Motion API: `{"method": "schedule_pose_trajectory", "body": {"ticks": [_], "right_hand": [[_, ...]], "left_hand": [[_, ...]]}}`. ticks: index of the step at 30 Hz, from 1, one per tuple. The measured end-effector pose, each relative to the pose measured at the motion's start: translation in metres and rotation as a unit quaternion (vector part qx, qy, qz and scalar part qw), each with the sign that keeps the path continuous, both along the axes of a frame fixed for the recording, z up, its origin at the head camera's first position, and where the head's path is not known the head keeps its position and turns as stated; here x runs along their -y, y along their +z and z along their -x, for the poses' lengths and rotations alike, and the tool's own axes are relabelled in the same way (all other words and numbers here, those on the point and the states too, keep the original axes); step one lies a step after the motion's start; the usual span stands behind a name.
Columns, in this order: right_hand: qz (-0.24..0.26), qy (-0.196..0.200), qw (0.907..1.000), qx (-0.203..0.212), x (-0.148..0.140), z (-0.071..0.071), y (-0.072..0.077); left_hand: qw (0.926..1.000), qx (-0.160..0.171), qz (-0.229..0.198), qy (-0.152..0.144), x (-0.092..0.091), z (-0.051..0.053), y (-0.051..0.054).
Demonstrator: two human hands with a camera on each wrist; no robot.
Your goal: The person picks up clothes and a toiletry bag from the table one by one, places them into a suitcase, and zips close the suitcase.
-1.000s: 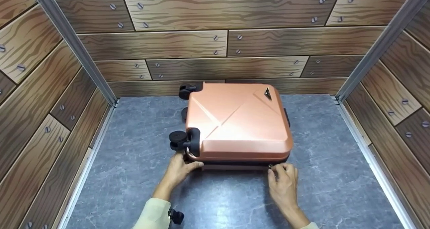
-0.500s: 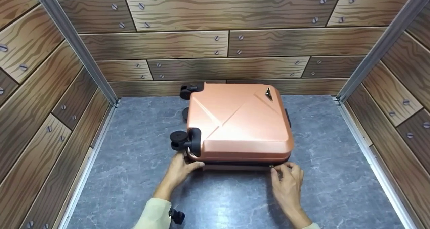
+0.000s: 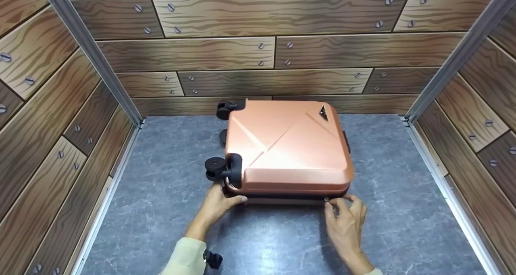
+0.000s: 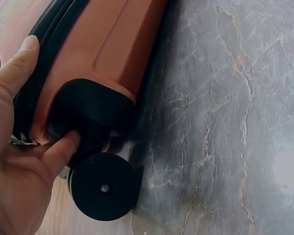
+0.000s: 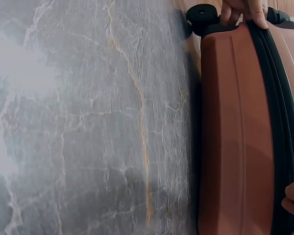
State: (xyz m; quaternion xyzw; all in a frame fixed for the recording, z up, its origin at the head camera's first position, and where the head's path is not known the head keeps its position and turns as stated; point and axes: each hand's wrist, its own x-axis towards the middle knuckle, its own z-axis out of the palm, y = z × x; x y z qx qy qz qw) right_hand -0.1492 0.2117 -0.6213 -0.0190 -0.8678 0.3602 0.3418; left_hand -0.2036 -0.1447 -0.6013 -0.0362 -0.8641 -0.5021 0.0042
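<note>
Your shiny copper suitcase [image 3: 292, 136] is lying lengthwise left-to-right, wheels [image 3: 215, 164] pointing left — left fingers [image 4: 61, 152] gripping its black corner [image 4: 95, 104], right fingers [image 3: 342, 206] pinching the zipper pull [image 3: 327, 200].

wd-print walls [image 3: 225, 51], gry flr [image 3: 169, 154], mtl posts [image 3: 87, 45]

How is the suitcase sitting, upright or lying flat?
Lying flat: the suitcase has its broad side up and its wheels out sideways.
</note>
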Motion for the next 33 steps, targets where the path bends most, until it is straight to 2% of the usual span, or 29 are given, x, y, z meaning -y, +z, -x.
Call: {"method": "schedule_pose_trajectory", "body": {"ticks": [3, 7, 9, 11, 13, 19, 26, 33], "right_hand": [[0.02, 0.019, 0.9992, 0.03, -0.006, 0.001, 0.004], [0.041, 0.058, 0.9909, 0.114, -0.016, 0.005, 0.011], [0.049, 0.065, 0.9852, 0.151, -0.02, 0.006, 0.013], [0.053, 0.064, 0.9836, 0.16, -0.021, 0.006, 0.013], [0.054, 0.064, 0.986, 0.145, -0.02, 0.006, 0.012], [0.037, 0.063, 0.9956, 0.059, -0.012, 0.003, 0.006], [0.028, 0.059, 0.9969, 0.043, -0.006, 0.002, 0.006], [0.008, 0.042, 0.9989, -0.017, 0.002, -0.002, -0.001]], "left_hand": [[1.0, -0.003, -0.002, -0.003, -0.001, 0.001, 0.001], [1.0, -0.005, 0.0, -0.004, 0.0, 0.002, 0.003], [1.0, -0.002, 0.002, -0.005, 0.0, 0.002, 0.003], [0.9999, -0.002, 0.008, -0.006, 0.001, 0.003, 0.003], [0.9999, -0.004, 0.015, -0.007, 0.001, 0.003, 0.004], [0.9993, -0.013, 0.033, -0.013, 0.001, 0.006, 0.004], [0.999, -0.018, 0.039, -0.012, 0.002, 0.006, 0.003], [0.9993, -0.01, 0.035, -0.005, 0.003, 0.004, 0.0]]}}
